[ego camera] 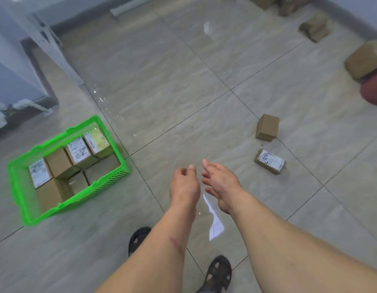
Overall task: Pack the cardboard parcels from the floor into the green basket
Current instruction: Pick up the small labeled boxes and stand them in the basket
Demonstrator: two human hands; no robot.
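Note:
The green basket [117, 175] stands on the tiled floor at the left and holds several cardboard parcels, some with white labels. Two small parcels lie on the floor to the right: a plain one [267, 127] standing on end and, nearer me, a labelled one [270, 161] lying flat. My left hand [184, 185] and my right hand [220, 183] hang side by side over the bare floor between basket and parcels. Both hold nothing; the left hand's fingers curl loosely, the right hand's are spread.
More parcels sit far right: a brown one [315, 28], a larger one [365, 60] resting on a dark red object [372, 92], and boxes at the top edge. A doorway and white door are at the left. My sandalled feet [218, 273] are below.

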